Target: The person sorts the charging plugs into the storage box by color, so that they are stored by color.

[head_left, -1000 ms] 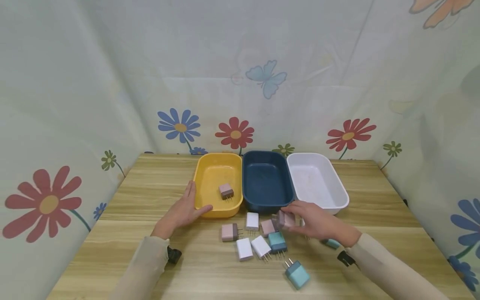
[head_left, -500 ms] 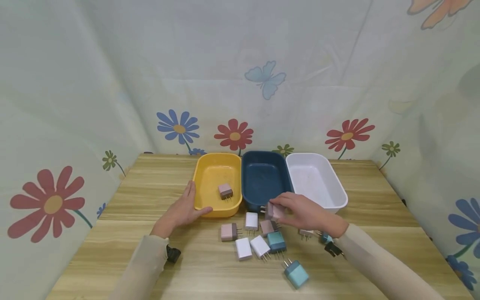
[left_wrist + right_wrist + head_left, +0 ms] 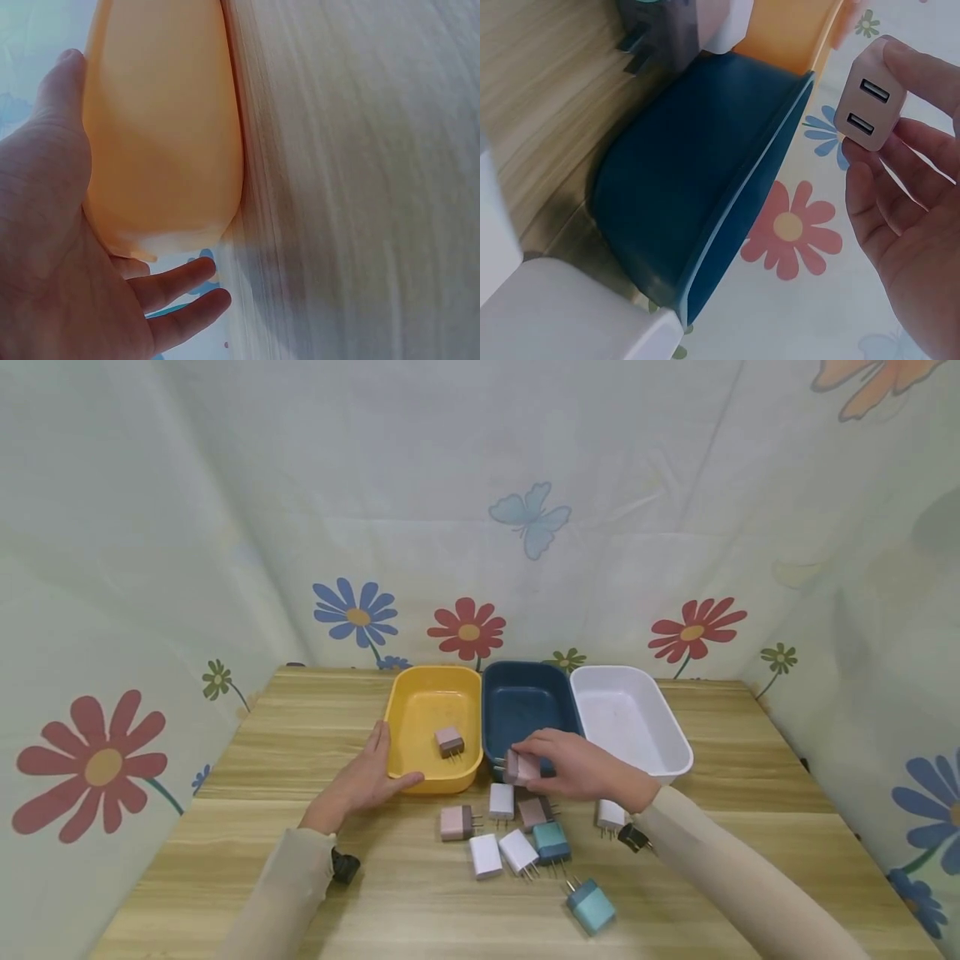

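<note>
My right hand (image 3: pixel 588 767) pinches a pink USB wall charger (image 3: pixel 523 768) between thumb and fingers, over the front edge of the dark blue tub (image 3: pixel 528 710). Two USB ports face the camera on this charger (image 3: pixel 871 97) in the right wrist view. My left hand (image 3: pixel 354 787) rests against the near left corner of the yellow tub (image 3: pixel 427 706), thumb along its front rim and fingers straight. Inside that tub lies another pink charger (image 3: pixel 449 741). Two more pink ones, a left charger (image 3: pixel 453 823) and a right charger (image 3: pixel 534 812), lie on the table.
A white tub (image 3: pixel 626 727) stands right of the blue one, all three side by side. Several white chargers (image 3: pixel 485 856), a teal charger (image 3: pixel 551 842) and a nearer teal charger (image 3: pixel 591 907) lie on the wooden table (image 3: pixel 420 910). Patterned cloth (image 3: pixel 375 460) hangs behind.
My right hand has lifted the pink charger and carried it left, from the chargers in front of the white tub to the blue tub's front edge. The left hand stays on the yellow tub.
</note>
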`<state>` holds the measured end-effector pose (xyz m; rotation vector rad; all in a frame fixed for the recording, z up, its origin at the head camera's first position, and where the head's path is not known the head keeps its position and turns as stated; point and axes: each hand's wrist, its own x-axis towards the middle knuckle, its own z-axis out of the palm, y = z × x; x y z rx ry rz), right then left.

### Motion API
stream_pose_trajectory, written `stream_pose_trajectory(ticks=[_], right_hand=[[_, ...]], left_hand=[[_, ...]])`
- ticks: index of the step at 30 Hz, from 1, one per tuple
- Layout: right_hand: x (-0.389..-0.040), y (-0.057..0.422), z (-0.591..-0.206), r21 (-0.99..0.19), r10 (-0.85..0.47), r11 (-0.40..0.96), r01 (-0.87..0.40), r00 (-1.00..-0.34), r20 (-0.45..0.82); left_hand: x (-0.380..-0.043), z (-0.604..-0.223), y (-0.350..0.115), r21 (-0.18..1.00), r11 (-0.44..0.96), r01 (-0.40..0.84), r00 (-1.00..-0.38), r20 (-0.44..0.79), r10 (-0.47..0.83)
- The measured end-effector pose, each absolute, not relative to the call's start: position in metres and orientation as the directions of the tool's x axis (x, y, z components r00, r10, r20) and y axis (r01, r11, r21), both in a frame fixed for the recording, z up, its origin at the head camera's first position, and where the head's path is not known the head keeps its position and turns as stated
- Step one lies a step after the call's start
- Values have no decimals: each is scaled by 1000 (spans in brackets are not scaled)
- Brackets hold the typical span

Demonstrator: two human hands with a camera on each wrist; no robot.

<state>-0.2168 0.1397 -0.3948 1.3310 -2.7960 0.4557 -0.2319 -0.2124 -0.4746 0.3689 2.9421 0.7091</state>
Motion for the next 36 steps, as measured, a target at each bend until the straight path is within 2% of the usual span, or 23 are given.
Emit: stream_pose_trajectory(ticks=[4, 10, 19, 36], right_hand=[[-222, 131, -394, -248, -763, 588, -770, -629, 146], [-227, 119, -394, -250, -751, 613, -749, -651, 108], [-233, 101, -397, -263, -768, 586, -766, -629, 122], [-246, 78, -402, -268, -741, 622, -736, -664, 103]], left_hand=[[-232, -474, -213, 464, 859, 215, -965, -33, 259], [-231, -474, -212, 476, 856, 201, -966, -49, 254], [-228, -475, -212, 476, 856, 203, -966, -43, 253], [-229, -475, -212, 486, 850, 205, -966, -41, 256]])
